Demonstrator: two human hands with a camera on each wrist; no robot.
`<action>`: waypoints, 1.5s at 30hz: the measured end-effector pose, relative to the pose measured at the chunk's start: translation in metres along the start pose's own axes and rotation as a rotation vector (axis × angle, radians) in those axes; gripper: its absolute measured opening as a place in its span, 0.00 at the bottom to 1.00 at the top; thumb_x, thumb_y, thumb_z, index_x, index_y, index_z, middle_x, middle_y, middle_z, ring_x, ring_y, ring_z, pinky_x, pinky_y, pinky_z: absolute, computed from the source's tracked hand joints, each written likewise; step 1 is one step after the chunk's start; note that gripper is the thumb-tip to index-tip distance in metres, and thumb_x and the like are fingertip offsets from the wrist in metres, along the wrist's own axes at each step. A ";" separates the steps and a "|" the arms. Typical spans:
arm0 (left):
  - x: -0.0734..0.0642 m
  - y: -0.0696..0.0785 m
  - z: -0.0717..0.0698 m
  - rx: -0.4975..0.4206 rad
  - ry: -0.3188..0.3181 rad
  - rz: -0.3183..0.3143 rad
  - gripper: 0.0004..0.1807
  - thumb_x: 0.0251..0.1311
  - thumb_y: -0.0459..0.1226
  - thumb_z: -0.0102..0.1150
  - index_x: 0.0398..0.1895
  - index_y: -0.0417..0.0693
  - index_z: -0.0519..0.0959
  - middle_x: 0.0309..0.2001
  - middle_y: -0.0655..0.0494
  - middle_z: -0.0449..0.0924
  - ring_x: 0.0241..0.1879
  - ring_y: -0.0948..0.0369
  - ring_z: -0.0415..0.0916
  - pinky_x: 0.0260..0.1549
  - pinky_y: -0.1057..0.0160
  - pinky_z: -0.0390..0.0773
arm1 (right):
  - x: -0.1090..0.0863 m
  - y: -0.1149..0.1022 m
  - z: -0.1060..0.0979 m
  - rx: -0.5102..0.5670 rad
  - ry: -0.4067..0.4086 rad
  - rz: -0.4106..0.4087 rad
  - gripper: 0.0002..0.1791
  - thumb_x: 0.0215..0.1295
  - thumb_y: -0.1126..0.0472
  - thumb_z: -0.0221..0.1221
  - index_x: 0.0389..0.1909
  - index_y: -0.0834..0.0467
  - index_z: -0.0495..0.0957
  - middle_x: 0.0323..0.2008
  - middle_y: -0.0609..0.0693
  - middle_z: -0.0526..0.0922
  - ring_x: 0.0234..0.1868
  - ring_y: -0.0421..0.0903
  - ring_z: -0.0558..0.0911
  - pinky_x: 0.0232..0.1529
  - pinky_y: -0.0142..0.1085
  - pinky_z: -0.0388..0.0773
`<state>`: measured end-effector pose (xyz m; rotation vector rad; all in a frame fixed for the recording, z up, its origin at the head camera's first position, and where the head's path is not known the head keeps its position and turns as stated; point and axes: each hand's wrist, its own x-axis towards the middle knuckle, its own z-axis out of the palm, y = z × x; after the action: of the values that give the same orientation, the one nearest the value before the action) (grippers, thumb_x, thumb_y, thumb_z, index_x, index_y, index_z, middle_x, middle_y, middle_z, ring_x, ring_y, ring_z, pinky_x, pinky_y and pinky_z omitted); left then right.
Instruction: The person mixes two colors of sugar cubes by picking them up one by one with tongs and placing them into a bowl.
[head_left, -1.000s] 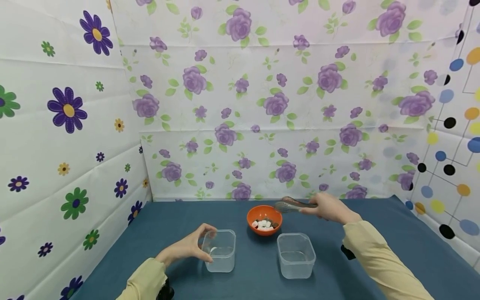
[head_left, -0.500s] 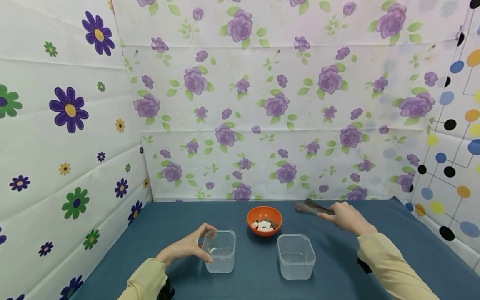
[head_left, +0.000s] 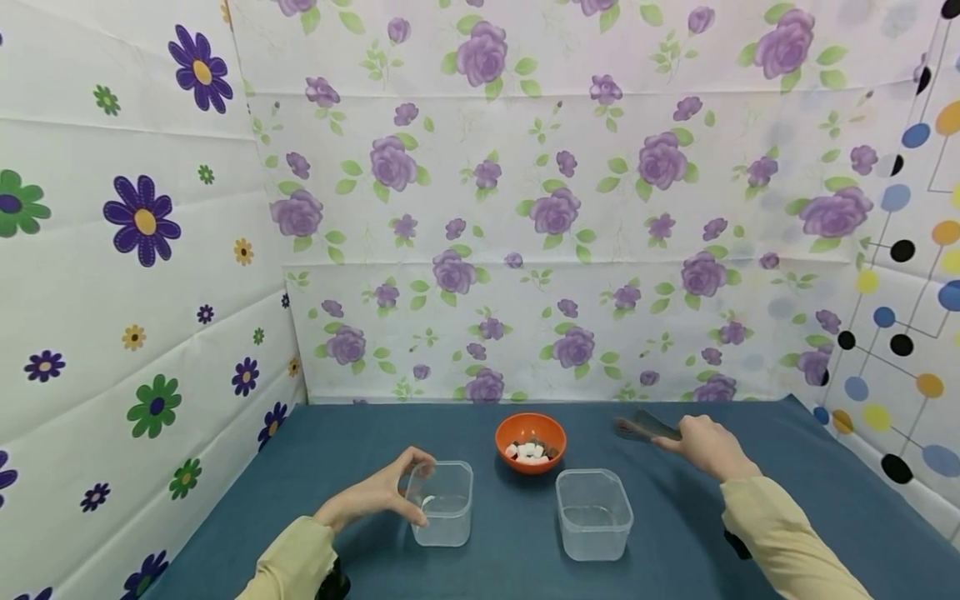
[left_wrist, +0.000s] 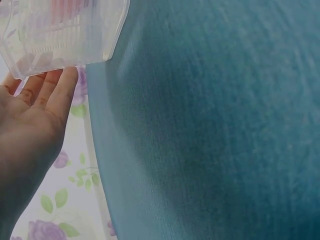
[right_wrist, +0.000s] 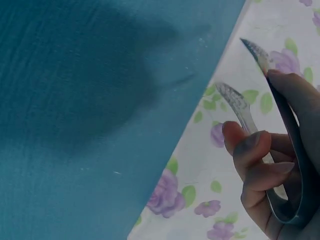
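Observation:
My left hand (head_left: 378, 493) holds the left clear plastic container (head_left: 442, 529), thumb at the near side and fingers at the far side. In the left wrist view the fingertips (left_wrist: 69, 77) touch the container's wall. My right hand (head_left: 711, 447) grips metal tongs (head_left: 636, 428) above the table, to the right of the orange bowl. The right wrist view shows the tongs' arms (right_wrist: 294, 120) spread apart, with nothing between their tips. White chunks and some dark pieces (head_left: 530, 452) lie in the orange bowl (head_left: 530, 423).
A second clear container (head_left: 594, 542) stands to the right of the first, nearer me than the bowl. Blue cloth covers the table (head_left: 517, 542). Flower-patterned sheets (head_left: 450, 208) rise at the back and left, and a dotted sheet (head_left: 900, 367) at the right.
My right hand has moved the tongs rightward, away from the bowl, and lowered them somewhat. The left hand and both containers have stayed in place.

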<state>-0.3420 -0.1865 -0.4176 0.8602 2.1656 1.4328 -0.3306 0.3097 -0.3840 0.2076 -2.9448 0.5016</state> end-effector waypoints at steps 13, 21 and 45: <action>0.000 0.005 0.003 0.002 0.006 -0.022 0.36 0.49 0.36 0.66 0.58 0.40 0.57 0.56 0.39 0.56 0.58 0.44 0.52 0.44 0.49 0.64 | -0.003 0.002 0.014 -0.099 0.109 0.037 0.23 0.56 0.50 0.61 0.10 0.57 0.67 0.08 0.48 0.62 0.09 0.42 0.63 0.10 0.33 0.57; -0.001 0.011 0.005 0.022 0.018 -0.042 0.38 0.47 0.38 0.67 0.58 0.40 0.57 0.57 0.41 0.57 0.58 0.46 0.52 0.42 0.51 0.65 | -0.003 0.002 0.017 -0.113 0.089 0.068 0.22 0.56 0.50 0.61 0.11 0.58 0.68 0.09 0.49 0.64 0.11 0.44 0.66 0.12 0.35 0.61; -0.001 0.008 0.002 0.020 0.007 -0.035 0.37 0.47 0.36 0.67 0.58 0.39 0.57 0.54 0.41 0.58 0.57 0.43 0.52 0.41 0.52 0.66 | -0.009 -0.016 0.034 -0.119 0.027 0.109 0.19 0.61 0.55 0.57 0.18 0.66 0.75 0.11 0.54 0.68 0.12 0.48 0.71 0.13 0.42 0.69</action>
<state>-0.3378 -0.1837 -0.4108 0.8211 2.1929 1.4012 -0.3228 0.2844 -0.4120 0.0271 -2.9587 0.3376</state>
